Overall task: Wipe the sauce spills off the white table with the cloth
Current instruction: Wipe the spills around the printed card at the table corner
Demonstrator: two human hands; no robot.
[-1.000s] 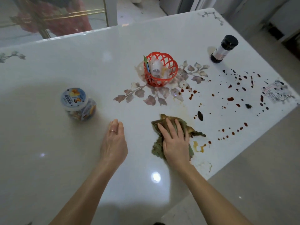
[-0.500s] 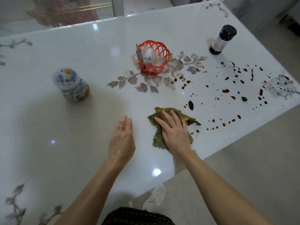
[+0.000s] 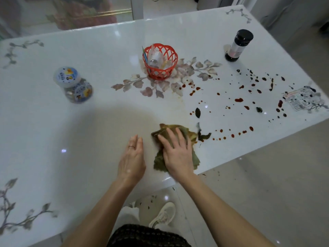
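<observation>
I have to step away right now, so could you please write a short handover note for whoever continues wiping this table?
Right hand flat on the cloth, pressing it to the table near the front edge; no grip. Left hand flat on the table beside it, holding nothing.
Done: the cloth is stained, and no drops show left of it.
Left: sauce drops from just right of the cloth out to the bottle and up beside the basket; dark scraps lie among them.
</observation>
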